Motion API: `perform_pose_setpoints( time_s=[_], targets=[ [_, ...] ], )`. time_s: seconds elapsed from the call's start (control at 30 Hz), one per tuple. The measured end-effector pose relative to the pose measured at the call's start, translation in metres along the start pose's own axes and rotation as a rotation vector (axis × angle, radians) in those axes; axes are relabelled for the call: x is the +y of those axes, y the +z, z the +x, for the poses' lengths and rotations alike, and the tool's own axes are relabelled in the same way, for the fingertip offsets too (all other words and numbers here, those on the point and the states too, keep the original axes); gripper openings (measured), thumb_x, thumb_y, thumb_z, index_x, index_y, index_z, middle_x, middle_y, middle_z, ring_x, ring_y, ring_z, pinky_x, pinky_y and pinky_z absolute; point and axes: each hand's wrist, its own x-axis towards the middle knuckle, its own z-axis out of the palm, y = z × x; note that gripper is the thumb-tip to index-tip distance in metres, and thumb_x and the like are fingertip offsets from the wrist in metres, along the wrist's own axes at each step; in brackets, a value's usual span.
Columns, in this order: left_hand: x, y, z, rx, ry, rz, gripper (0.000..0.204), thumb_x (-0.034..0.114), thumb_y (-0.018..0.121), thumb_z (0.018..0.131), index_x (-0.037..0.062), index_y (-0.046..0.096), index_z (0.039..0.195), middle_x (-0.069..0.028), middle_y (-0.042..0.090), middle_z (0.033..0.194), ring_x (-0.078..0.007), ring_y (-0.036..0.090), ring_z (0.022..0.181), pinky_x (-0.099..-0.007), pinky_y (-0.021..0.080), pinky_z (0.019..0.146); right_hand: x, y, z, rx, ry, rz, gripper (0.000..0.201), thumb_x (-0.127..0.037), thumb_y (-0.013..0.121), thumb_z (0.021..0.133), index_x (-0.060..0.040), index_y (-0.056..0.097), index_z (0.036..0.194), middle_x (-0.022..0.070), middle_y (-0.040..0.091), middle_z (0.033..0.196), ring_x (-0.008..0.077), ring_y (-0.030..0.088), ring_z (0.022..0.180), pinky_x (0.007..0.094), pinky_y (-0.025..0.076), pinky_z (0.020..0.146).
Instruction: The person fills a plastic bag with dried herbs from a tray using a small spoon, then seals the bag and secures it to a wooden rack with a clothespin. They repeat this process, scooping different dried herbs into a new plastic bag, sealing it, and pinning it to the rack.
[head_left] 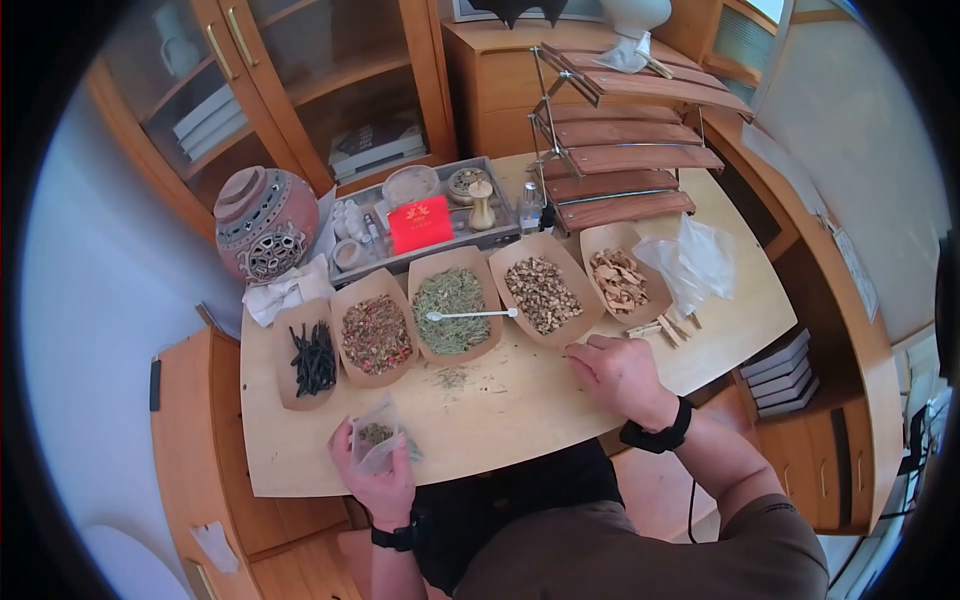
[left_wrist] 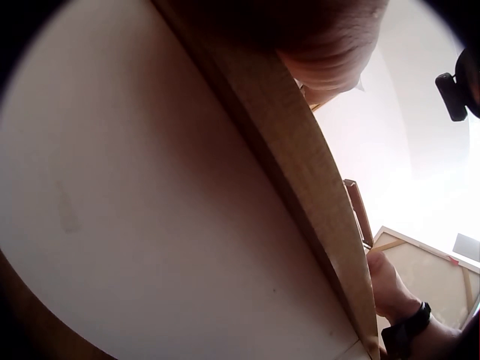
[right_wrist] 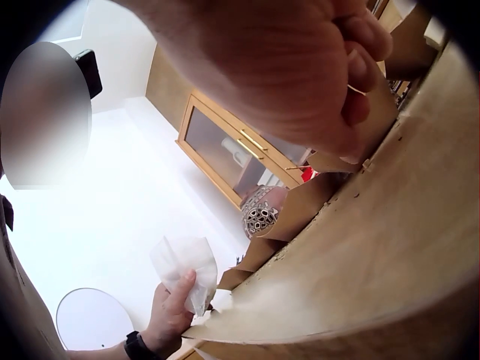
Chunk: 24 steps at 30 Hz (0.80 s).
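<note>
My left hand [head_left: 380, 480] holds a translucent pouch [head_left: 378, 440] upright at the table's front edge, thumb on one side and fingers on the other. Dried greenish herbs show inside its open mouth. My right hand [head_left: 622, 375] is low over the tabletop in front of the tray of chopped roots [head_left: 542, 290]. Its fingers are curled, and in the right wrist view the fingertips come down beside small crumbs on the wood; nothing shows held between them. A white spoon [head_left: 470, 314] lies across the tray of green herbs [head_left: 458, 355].
Trays of dark pods [head_left: 310, 400], reddish mix [head_left: 376, 340] and pale slices [head_left: 625, 285] complete the row. Herb crumbs [head_left: 452, 377] lie before it. Wooden clips [head_left: 665, 330] and plastic bags [head_left: 690, 265] are right. Behind stand a grey tray [head_left: 490, 240], a slatted rack [head_left: 630, 160] and a vase [head_left: 265, 225].
</note>
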Motion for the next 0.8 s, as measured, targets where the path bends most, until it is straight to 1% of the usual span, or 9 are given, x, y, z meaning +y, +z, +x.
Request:
perform_pose_setpoints(
  time_s=[0.3,0.37,0.4,0.47,0.57,0.6,0.7,0.77,0.8],
  targets=[
    [0.002,-0.004,0.002,-0.040,0.054,0.147,0.070,0.016,0.088,0.081,-0.0041,0.054,0.139,-0.0210,0.060,0.126,-0.0384,0.062,0.113,-0.0438,0.053,0.095,0.003,0.006,-0.001,-0.004,0.002,-0.020,0.010,-0.017,0.076,0.089,-0.0108,0.078,0.096,0.0070,0.069,0.078,0.0310,0.069,0.068,0.0421,0.055,0.059],
    [0.000,-0.004,0.002,-0.064,0.083,0.105,0.065,0.012,0.082,0.090,-0.0080,0.051,0.144,-0.0181,0.054,0.138,-0.0288,0.059,0.120,-0.0374,0.051,0.099,0.000,-0.003,0.000,0.038,-0.008,0.041,0.005,-0.011,0.076,0.088,-0.0090,0.078,0.092,0.0074,0.068,0.074,0.0297,0.067,0.064,0.0402,0.053,0.056],
    [0.001,-0.005,0.003,-0.058,0.081,0.105,0.065,0.012,0.082,0.090,-0.0080,0.051,0.144,-0.0181,0.054,0.138,-0.0288,0.059,0.120,-0.0374,0.051,0.099,0.002,-0.010,0.002,0.037,-0.014,0.040,0.005,-0.011,0.076,0.088,-0.0090,0.078,0.092,0.0074,0.068,0.074,0.0297,0.067,0.064,0.0402,0.053,0.056],
    [0.004,-0.005,0.003,-0.077,0.076,0.085,0.063,0.012,0.082,0.090,-0.0085,0.053,0.142,-0.0187,0.054,0.138,-0.0297,0.059,0.121,-0.0379,0.051,0.098,0.009,-0.028,0.006,0.187,0.177,0.053,0.007,-0.010,0.076,0.085,-0.0079,0.077,0.092,0.0094,0.071,0.078,0.0311,0.070,0.071,0.0425,0.055,0.061],
    [0.004,-0.005,0.003,-0.064,0.091,0.134,0.063,0.010,0.082,0.089,-0.0087,0.053,0.142,-0.0180,0.054,0.137,-0.0283,0.060,0.118,-0.0367,0.051,0.096,0.014,-0.044,0.012,0.230,0.287,0.117,0.007,-0.009,0.077,0.084,-0.0061,0.078,0.091,0.0114,0.072,0.079,0.0328,0.070,0.071,0.0420,0.055,0.063],
    [0.003,-0.004,0.002,-0.063,0.093,0.129,0.063,0.010,0.082,0.089,-0.0087,0.053,0.142,-0.0180,0.054,0.137,-0.0283,0.060,0.118,-0.0367,0.051,0.096,0.019,-0.042,0.010,0.202,0.179,0.090,0.007,-0.009,0.077,0.085,-0.0058,0.078,0.091,0.0130,0.072,0.080,0.0333,0.070,0.070,0.0409,0.055,0.063],
    [0.001,-0.005,0.001,-0.069,0.059,0.128,0.063,0.010,0.082,0.090,-0.0081,0.053,0.142,-0.0171,0.054,0.136,-0.0268,0.060,0.114,-0.0352,0.052,0.094,0.009,-0.027,-0.004,0.049,0.179,0.202,0.009,-0.009,0.078,0.084,-0.0068,0.079,0.093,0.0132,0.072,0.079,0.0333,0.070,0.070,0.0412,0.055,0.063],
    [0.002,-0.003,0.000,-0.028,0.032,0.133,0.069,0.014,0.087,0.081,-0.0051,0.055,0.139,-0.0217,0.059,0.129,-0.0393,0.062,0.116,-0.0461,0.052,0.101,0.005,-0.017,-0.004,0.030,0.147,0.230,0.010,-0.009,0.077,0.084,-0.0075,0.079,0.093,0.0123,0.071,0.078,0.0332,0.070,0.070,0.0417,0.055,0.064],
    [0.001,-0.002,0.000,-0.028,0.032,0.134,0.069,0.014,0.087,0.081,-0.0051,0.055,0.139,-0.0217,0.059,0.129,-0.0393,0.062,0.116,-0.0461,0.052,0.101,0.003,-0.013,-0.004,-0.010,0.148,0.240,0.011,-0.010,0.077,0.084,-0.0079,0.080,0.094,0.0121,0.072,0.078,0.0333,0.070,0.070,0.0421,0.056,0.064]
  ],
)
